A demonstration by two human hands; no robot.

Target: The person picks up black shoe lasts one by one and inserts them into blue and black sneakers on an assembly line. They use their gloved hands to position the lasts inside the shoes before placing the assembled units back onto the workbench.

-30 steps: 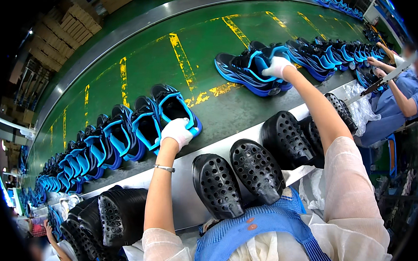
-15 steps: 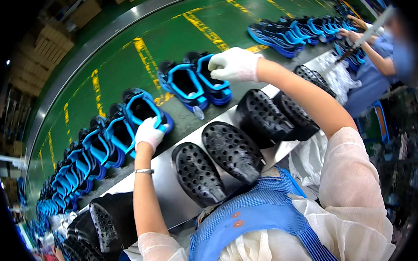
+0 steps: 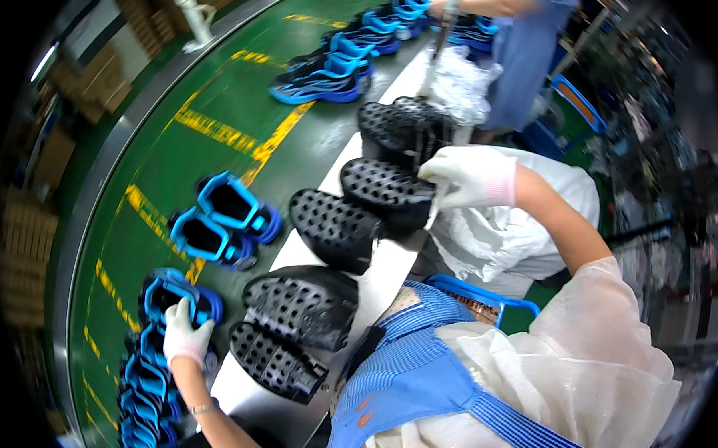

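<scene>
My left hand [image 3: 187, 334], in a white glove, is at the near end of a row of blue-and-black sports shoes. Its fingers are spread, with the tips at the collar of the nearest shoe [image 3: 157, 297]. My right hand [image 3: 477, 178], also gloved, is bent with fingers and thumb close together beside a black shoe-shaped piece with round holes [image 3: 377, 182]. Whatever lies between those fingertips is too small to make out. White plastic sheeting [image 3: 486, 237] hangs just below this hand. More black perforated pieces [image 3: 300, 297] lie along the narrow white ledge [image 3: 385, 277] before me.
A pair of blue shoes [image 3: 230, 210] stands apart on the green, yellow-marked conveyor surface [image 3: 150, 155]. Further shoes [image 3: 325, 72] line the far side. Beyond a pole, another person's arm [image 3: 497, 4] reaches toward shoes. A blue-framed stool [image 3: 484, 301] is at my right.
My view has turned right. My right hand has left the separate pair of shoes and come back beside the black pieces. My left hand's fingers have spread at the shoe row.
</scene>
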